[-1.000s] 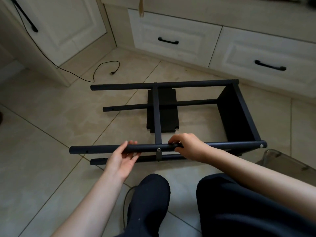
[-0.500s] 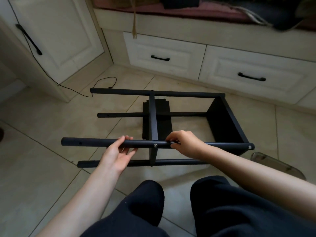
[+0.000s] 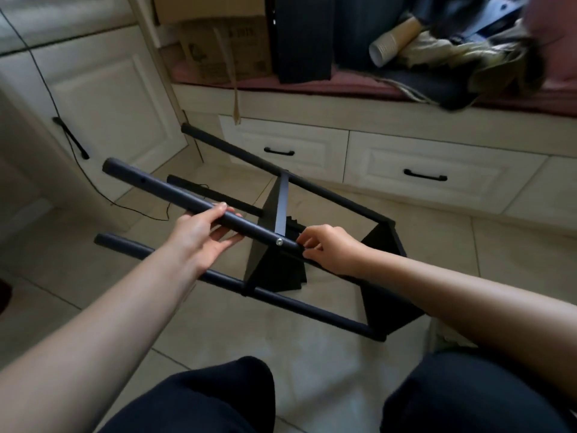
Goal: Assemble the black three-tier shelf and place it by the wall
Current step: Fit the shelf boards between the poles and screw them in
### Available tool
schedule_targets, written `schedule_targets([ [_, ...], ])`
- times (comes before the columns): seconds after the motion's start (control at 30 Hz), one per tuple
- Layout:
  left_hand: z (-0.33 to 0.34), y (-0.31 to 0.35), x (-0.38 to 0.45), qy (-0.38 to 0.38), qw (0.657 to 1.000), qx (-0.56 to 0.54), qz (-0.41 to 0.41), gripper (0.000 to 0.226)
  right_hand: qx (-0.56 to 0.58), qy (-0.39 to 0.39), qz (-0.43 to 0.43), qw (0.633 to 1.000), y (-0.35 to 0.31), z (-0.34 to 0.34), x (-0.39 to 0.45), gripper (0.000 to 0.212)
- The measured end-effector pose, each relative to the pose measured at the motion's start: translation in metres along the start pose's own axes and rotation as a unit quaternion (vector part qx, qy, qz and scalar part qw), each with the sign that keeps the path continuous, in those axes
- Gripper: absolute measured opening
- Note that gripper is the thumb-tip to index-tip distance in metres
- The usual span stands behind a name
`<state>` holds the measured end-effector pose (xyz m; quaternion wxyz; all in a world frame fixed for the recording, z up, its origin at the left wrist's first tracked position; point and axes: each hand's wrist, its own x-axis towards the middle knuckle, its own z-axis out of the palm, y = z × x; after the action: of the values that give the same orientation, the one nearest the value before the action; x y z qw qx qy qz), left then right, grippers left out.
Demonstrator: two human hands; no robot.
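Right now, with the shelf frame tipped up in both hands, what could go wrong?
1. The left hand only cups the top pole with loose fingers, so the frame might roll or slip.
2. The right hand pinches the same pole right beside the screw; a shift could nip the fingers.
3. The far pole points towards the drawers, so tipping further may knock them.
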<state>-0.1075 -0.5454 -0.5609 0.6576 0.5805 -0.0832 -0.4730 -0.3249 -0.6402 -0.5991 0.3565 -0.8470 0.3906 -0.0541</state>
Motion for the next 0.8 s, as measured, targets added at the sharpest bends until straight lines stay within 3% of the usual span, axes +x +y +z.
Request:
schedule_targets([
  [0.3,0.062,0.033,-0.036,-0.044,0.992,0.11,0.047,0.039,-0.004,-0.03,0.028,0.999,-0.012,-0.023,-0.021,0.033],
  [0.53,0.104,0.035,-0.07,-0.053,0.975,0.195,0.091,0.039,0.039,0.029,0.065,0.997,-0.012,-0.021,-0.061,0.026],
  [0.63,0.108,0.025,-0.09,-0.087,0.957,0.248,0.124,0.03,0.04,0.034,0.059,0.997,-0.012,-0.018,-0.081,0.025],
  [0.8,0.09,0.011,-0.121,-0.131,0.912,0.342,0.186,0.017,-0.048,-0.032,0.054,0.997,-0.018,-0.049,-0.093,0.03],
])
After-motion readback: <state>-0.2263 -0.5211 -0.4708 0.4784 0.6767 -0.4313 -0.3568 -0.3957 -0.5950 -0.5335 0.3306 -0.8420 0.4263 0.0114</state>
